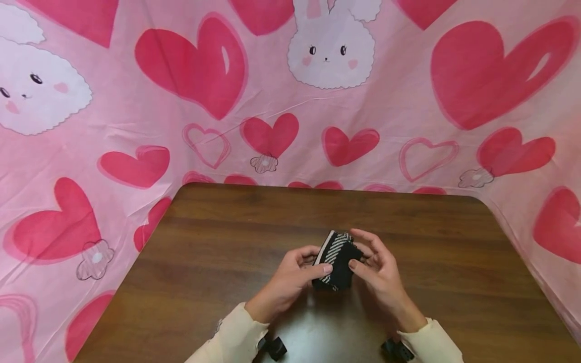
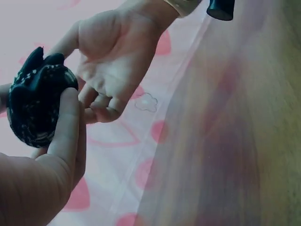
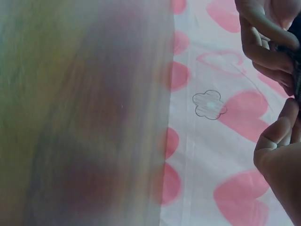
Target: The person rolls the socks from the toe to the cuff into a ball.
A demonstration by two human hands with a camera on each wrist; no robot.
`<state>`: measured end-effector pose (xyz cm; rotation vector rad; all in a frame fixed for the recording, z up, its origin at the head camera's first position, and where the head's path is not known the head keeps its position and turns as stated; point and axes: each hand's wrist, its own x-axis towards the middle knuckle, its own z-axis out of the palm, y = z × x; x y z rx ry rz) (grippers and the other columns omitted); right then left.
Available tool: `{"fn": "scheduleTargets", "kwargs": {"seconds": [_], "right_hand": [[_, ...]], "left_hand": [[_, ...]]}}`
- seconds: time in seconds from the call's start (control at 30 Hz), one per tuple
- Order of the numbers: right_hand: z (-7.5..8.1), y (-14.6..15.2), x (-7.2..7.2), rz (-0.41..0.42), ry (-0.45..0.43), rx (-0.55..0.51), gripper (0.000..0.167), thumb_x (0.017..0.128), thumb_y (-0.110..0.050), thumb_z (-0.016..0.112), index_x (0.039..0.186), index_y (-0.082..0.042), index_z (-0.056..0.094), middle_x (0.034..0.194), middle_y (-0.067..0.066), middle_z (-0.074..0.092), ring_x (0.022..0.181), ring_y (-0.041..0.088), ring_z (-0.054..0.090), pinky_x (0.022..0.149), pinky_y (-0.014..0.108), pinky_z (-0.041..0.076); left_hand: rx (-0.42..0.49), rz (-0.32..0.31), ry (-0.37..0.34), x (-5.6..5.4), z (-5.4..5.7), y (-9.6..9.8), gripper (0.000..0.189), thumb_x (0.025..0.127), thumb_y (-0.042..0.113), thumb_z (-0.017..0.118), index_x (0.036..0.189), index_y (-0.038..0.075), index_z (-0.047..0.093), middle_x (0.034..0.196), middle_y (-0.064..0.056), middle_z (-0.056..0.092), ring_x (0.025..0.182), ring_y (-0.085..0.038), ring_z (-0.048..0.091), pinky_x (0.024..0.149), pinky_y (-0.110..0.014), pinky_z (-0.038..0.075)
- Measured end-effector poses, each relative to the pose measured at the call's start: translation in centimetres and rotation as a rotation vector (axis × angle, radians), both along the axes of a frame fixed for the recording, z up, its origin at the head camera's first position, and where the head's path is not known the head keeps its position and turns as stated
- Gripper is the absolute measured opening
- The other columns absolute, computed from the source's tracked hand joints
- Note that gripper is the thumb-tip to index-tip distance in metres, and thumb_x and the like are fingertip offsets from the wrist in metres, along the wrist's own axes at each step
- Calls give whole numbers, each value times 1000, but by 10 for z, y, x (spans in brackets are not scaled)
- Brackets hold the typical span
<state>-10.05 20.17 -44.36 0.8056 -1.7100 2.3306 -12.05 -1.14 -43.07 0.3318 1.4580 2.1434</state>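
A small folded bundle of black knit fabric [image 1: 342,267] with white diagonal stripes and a pale edge is held up between both hands over the table. My left hand [image 1: 292,277] grips its left side, thumb across the striped face and fingers behind. The right hand [image 1: 383,277] pinches the bundle's right edge between thumb and fingers, with the index finger raised near its top corner. In the left wrist view the knit bundle [image 2: 35,106] looks rounded, with short flaps sticking up on top. Only a dark sliver of the fabric [image 3: 297,33] shows at the right wrist view's edge.
The brown wooden table [image 1: 218,227] spreads under both hands. Behind and beside it hangs a pink cloth [image 1: 390,106] printed with hearts and rabbit faces. Black wrist devices [image 1: 274,348] sit by the cream sleeves [image 1: 236,335].
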Motion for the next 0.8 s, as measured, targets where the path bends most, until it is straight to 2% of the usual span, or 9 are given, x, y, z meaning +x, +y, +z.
{"fn": "scheduleTargets", "kwargs": {"seconds": [0.17,0.4,0.47,0.63,0.8], "right_hand": [[0,-4,2,24,-6,-59,56,92,18,51,144,16,30,125,17,65,112,24,64,85,38,56],[5,-5,4,-18,16,-17,59,90,19,48,145,15,29,124,16,66,109,24,65,85,38,57],[6,-6,4,-44,18,6,59,88,20,48,144,15,30,122,15,67,107,24,66,83,37,57],[11,-8,7,-161,-9,109,59,86,20,53,142,13,38,117,10,70,101,20,68,77,33,58],[11,-11,8,-258,-35,192,57,84,20,58,139,9,46,113,10,71,97,18,68,75,31,58]], "left_hand": [[44,-26,-30,2,1,-3,42,90,9,74,125,-8,58,111,-18,66,94,-23,69,80,-38,58],[89,-21,-30,4,-1,-3,43,91,7,73,127,-8,56,114,-18,66,99,-24,69,84,-39,57],[97,-14,-24,3,-3,-2,42,91,6,73,127,-8,56,114,-18,66,98,-23,69,84,-38,57],[51,31,39,4,-3,1,43,90,7,74,127,-8,57,116,-19,67,100,-23,68,83,-35,56],[23,59,88,4,-5,3,43,91,5,74,128,-8,57,118,-20,66,103,-23,67,83,-34,56]]}}
